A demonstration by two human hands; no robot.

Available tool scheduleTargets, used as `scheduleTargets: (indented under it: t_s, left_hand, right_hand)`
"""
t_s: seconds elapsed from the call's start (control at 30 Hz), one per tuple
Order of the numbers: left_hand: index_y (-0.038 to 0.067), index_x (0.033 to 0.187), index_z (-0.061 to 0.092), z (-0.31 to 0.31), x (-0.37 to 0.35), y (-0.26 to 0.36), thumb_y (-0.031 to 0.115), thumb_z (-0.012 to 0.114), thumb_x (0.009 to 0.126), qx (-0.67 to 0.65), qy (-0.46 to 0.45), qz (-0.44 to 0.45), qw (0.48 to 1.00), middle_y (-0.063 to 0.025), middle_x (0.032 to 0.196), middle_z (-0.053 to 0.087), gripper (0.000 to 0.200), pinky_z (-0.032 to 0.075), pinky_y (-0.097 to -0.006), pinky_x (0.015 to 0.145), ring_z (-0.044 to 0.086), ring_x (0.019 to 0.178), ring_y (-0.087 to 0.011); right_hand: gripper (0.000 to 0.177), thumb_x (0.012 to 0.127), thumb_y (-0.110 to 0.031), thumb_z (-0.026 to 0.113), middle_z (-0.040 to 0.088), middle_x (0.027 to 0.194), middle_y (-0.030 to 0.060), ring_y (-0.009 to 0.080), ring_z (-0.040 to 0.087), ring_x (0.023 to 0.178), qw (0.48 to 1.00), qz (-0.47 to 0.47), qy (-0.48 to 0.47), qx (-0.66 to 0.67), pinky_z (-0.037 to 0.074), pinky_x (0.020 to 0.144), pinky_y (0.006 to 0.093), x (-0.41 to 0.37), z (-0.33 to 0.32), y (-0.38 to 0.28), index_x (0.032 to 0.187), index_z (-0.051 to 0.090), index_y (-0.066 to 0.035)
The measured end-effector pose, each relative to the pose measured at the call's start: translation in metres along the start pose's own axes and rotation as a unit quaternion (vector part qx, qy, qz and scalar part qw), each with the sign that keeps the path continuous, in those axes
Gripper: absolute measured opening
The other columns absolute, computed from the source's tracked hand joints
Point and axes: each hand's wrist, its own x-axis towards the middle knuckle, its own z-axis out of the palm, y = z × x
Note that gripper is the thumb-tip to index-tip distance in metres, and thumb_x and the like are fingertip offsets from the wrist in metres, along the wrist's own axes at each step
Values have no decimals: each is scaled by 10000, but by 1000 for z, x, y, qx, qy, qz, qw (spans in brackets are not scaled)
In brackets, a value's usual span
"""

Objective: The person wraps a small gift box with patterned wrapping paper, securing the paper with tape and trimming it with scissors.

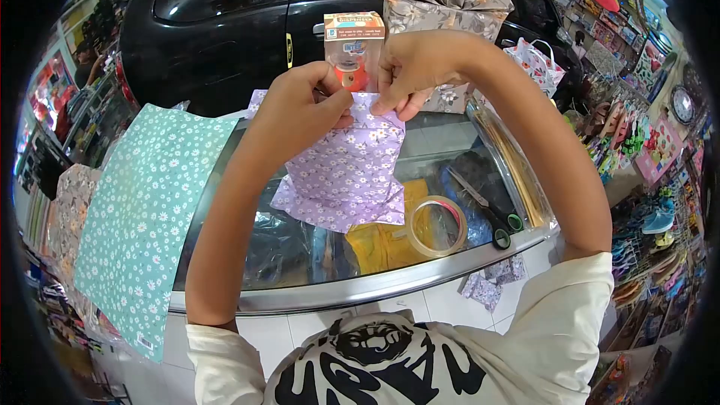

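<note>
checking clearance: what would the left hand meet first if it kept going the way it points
Probably the small clear box, just beyond the left hand over the purple paper; depth is unclear.

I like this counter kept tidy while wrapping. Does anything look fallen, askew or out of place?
Yes: paper scraps lie on the white tiles below the counter rim, apparently dropped. The teal sheet overhangs the counter's left edge. The left hand and right hand pinch the purple paper.
</note>
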Motion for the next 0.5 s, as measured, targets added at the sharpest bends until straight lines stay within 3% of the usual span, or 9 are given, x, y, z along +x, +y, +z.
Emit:
scheduleTargets:
  t_s: [0.07, 0.3, 0.37, 0.5]
  left_hand:
    - [16, 776, 531, 2, 0, 0, 35, 602, 861, -2, 8, -1, 1000, -29, 753, 619, 112, 539, -217, 625, 637, 694, -84]
    - [16, 754, 521, 5, -1, 4, 12, 623, 818, 11, 47, 38, 998, -25, 677, 588, 121, 497, -208, 554, 617, 638, -70]
    - [10, 742, 523, 4, -2, 8, 12, 634, 798, 87, 55, 71, 992, -26, 659, 577, 124, 461, -219, 529, 578, 605, -61]
    - [2, 728, 532, 5, -5, 14, 25, 654, 768, 195, 89, 96, 972, -28, 641, 559, 130, 401, -237, 516, 490, 562, -63]
  right_hand:
    - [330, 751, -189, 797, 651, 768, 143, 202, 688, 715, 999, 37, -12, 2, 575, 651, 252, -4, -2, 1, 852, 601, 56]
    - [328, 788, -200, 769, 585, 739, 70, 152, 637, 636, 973, -84, 62, 204, 585, 596, 269, 1, 18, 47, 838, 510, -6]
    - [313, 792, -187, 765, 582, 744, 51, 138, 628, 636, 947, -128, 85, 282, 587, 605, 268, -2, 30, 55, 843, 507, -17]
    - [272, 799, -162, 758, 553, 676, -17, 72, 560, 600, 915, -161, 125, 349, 486, 517, 207, 2, 44, 65, 860, 515, -57]
